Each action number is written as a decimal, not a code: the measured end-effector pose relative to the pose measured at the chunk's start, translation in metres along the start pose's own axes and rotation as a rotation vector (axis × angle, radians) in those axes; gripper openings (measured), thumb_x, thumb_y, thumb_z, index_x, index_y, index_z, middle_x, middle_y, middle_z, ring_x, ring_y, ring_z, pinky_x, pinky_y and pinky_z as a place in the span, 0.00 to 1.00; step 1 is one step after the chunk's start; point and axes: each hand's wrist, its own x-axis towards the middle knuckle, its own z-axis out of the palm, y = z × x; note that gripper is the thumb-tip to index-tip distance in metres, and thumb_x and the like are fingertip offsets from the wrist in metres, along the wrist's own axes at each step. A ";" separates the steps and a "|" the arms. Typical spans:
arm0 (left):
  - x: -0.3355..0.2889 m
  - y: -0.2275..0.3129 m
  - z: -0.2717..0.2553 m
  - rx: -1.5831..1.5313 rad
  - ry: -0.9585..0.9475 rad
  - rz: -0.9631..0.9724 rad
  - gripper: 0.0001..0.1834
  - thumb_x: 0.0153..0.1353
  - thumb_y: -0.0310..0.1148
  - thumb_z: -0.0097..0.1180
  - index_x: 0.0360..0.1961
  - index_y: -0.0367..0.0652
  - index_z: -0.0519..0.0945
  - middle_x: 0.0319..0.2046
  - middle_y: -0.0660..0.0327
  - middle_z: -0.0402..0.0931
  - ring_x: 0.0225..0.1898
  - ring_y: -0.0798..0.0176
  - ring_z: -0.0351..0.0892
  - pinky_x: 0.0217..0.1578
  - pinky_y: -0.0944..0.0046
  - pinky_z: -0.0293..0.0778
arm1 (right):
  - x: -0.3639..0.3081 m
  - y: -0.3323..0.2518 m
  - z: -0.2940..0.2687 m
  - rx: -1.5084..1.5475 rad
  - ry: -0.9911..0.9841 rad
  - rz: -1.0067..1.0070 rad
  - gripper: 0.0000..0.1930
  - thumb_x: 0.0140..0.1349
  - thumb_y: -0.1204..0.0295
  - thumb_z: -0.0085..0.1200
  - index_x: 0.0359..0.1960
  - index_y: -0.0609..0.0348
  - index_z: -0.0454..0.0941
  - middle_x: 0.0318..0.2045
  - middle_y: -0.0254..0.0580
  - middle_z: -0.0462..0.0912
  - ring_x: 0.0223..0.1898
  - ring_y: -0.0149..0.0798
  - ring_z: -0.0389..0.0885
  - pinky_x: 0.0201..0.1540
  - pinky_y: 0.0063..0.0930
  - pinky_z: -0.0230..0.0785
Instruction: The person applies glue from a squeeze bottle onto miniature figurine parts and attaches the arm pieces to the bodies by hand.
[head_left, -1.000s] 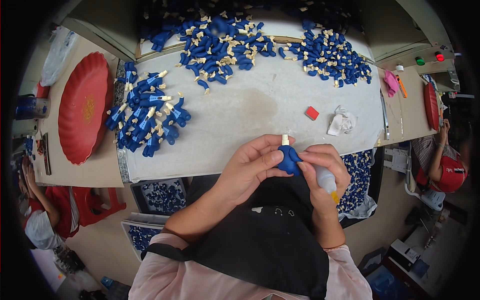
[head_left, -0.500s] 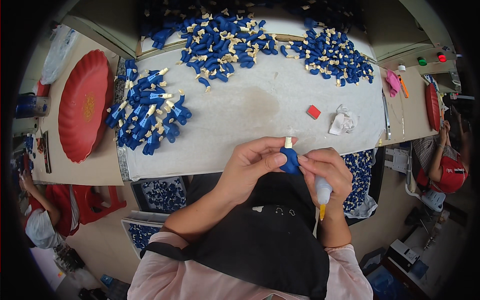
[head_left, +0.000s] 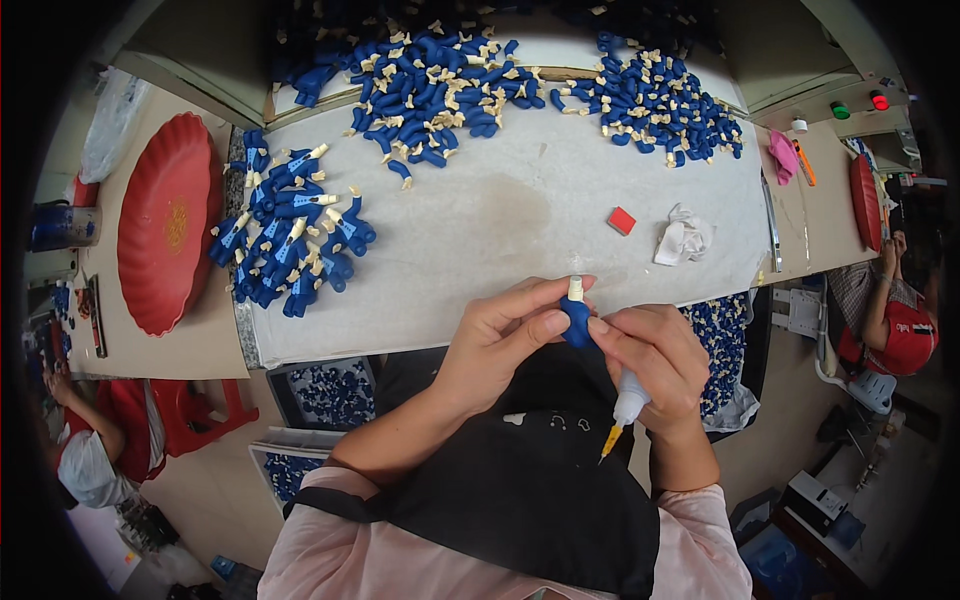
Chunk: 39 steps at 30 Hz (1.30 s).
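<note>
Between the thumb and fingers of my left hand [head_left: 488, 342] is a small blue figurine body [head_left: 577, 322], held upright with its cream neck piece on top. My right hand [head_left: 660, 352] pinches the body's right side with thumb and forefinger. Tucked in its curled lower fingers is a white squeeze bottle [head_left: 630, 399], its yellow needle tip pointing down and left, away from the figurine. Both hands are just over the table's near edge. At the left of the white-covered table [head_left: 420, 270] lies a pile of blue figurine bodies [head_left: 290, 225] with cream necks and light-blue fronts.
Heaps of small blue arms with cream hands [head_left: 430, 95] [head_left: 665, 110] lie along the back. A red block [head_left: 621, 221] and crumpled white tissue [head_left: 684, 236] sit right of centre. A red scalloped tray [head_left: 170, 225] stands left. Bins of blue parts [head_left: 325, 390] are below; people work on both sides.
My right hand has turned, swinging the bottle's needle tip leftward and lower. The figurine body has turned slightly between my fingers. My left hand keeps its grip.
</note>
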 end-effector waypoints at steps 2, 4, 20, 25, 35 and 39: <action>-0.002 0.000 0.002 -0.031 0.000 0.028 0.19 0.57 0.31 0.48 0.48 0.33 0.68 0.39 0.55 0.71 0.41 0.65 0.71 0.42 0.67 0.68 | 0.001 -0.001 -0.001 -0.039 -0.023 -0.041 0.14 0.32 0.81 0.55 0.28 0.67 0.77 0.24 0.42 0.73 0.22 0.37 0.73 0.21 0.22 0.66; -0.002 -0.001 0.003 -0.061 -0.002 0.056 0.19 0.57 0.31 0.48 0.48 0.33 0.68 0.39 0.56 0.71 0.41 0.66 0.71 0.42 0.67 0.67 | 0.001 -0.002 0.002 -0.061 -0.023 -0.062 0.14 0.32 0.81 0.55 0.28 0.67 0.76 0.25 0.42 0.73 0.22 0.37 0.73 0.21 0.22 0.66; -0.002 0.004 0.009 -0.105 0.032 -0.018 0.18 0.59 0.31 0.44 0.49 0.34 0.65 0.37 0.59 0.71 0.41 0.69 0.69 0.45 0.70 0.63 | -0.008 -0.004 0.014 -0.019 0.092 -0.106 0.10 0.37 0.82 0.57 0.24 0.66 0.71 0.28 0.47 0.75 0.23 0.40 0.75 0.21 0.23 0.67; -0.004 0.002 0.009 -0.148 0.033 -0.037 0.18 0.60 0.32 0.42 0.50 0.35 0.63 0.37 0.57 0.70 0.41 0.68 0.69 0.44 0.70 0.63 | -0.009 -0.008 0.017 -0.038 0.070 -0.079 0.10 0.37 0.81 0.57 0.24 0.66 0.72 0.27 0.45 0.75 0.23 0.39 0.74 0.21 0.22 0.67; -0.004 0.003 0.009 -0.321 -0.022 -0.089 0.19 0.60 0.35 0.42 0.50 0.36 0.62 0.39 0.56 0.69 0.41 0.67 0.69 0.43 0.69 0.66 | -0.021 -0.013 0.013 -0.034 0.055 0.076 0.17 0.35 0.77 0.65 0.30 0.59 0.72 0.28 0.42 0.74 0.23 0.38 0.75 0.22 0.23 0.66; 0.005 0.002 0.007 -0.418 -0.082 -0.091 0.18 0.60 0.34 0.41 0.50 0.36 0.62 0.39 0.55 0.69 0.41 0.66 0.70 0.43 0.67 0.67 | -0.021 -0.005 0.016 -0.037 0.124 0.073 0.16 0.36 0.77 0.65 0.28 0.59 0.72 0.28 0.42 0.74 0.23 0.37 0.75 0.22 0.23 0.66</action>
